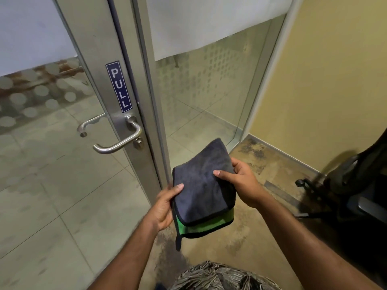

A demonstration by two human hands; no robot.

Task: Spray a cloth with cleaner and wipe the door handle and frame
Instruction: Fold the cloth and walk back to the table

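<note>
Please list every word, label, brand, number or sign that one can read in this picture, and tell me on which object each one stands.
"PULL": white capital letters, stacked one below the other, on a blue sticker stuck to the metal door frame, just above the door handle.

No other text can be read: the cloth shows no label or brand, and the glass carries only dot patterns.

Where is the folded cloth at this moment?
In the head view, the cloth sits lower centre, held between the left hand and right hand, below and right of the door handle.
</note>
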